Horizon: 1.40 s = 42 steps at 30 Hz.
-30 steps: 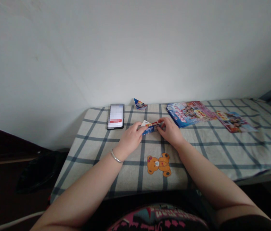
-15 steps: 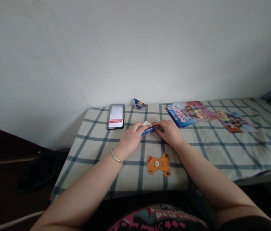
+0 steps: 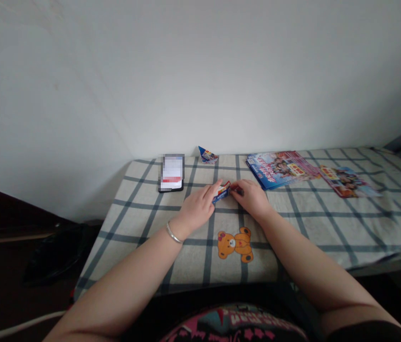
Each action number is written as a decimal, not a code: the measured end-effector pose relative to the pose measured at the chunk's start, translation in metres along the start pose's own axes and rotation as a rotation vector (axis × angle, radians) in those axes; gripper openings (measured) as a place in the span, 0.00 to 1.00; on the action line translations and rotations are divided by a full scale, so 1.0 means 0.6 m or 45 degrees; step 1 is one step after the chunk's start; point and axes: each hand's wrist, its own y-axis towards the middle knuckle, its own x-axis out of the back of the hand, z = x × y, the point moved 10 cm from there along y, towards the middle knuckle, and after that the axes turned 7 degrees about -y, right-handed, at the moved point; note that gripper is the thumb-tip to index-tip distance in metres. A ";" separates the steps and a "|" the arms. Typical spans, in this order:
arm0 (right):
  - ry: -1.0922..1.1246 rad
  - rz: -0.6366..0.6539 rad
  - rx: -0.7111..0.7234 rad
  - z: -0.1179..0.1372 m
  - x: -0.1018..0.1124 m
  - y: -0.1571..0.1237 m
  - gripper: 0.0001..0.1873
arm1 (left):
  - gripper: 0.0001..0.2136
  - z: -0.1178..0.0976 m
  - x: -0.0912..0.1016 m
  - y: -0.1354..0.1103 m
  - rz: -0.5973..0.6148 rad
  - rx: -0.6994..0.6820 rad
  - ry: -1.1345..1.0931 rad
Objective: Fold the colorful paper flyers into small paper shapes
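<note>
A small folded piece of printed paper [image 3: 223,191], blue, red and white, lies on the checked cloth between my hands. My left hand [image 3: 197,207], with a silver bracelet at the wrist, has its fingers pressed down over the paper's left part. From the right, my right hand [image 3: 252,198] pinches the paper's other end with closed fingers. Most of the paper is hidden under my fingers.
A phone [image 3: 172,172] lies at the back left of the checked cloth [image 3: 143,213]. A small folded paper shape [image 3: 207,154] stands by the wall. Colourful leaflets [image 3: 281,167] and another leaflet [image 3: 348,181] lie at the back right. A bear print [image 3: 235,243] marks the cloth near me.
My left hand has slid right over the paper and my hands have drawn closer together. The paper looks shorter and more folded than before.
</note>
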 end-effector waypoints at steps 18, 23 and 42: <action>0.078 -0.023 0.075 0.013 0.002 0.000 0.08 | 0.22 -0.029 0.008 0.002 -0.022 -0.209 -0.244; 0.091 -0.026 0.107 0.017 0.003 0.000 0.09 | 0.19 -0.031 -0.001 0.004 0.094 -0.175 -0.253; 0.000 -0.049 0.063 0.018 0.002 0.001 0.04 | 0.08 0.024 -0.003 0.010 -0.043 0.069 -0.527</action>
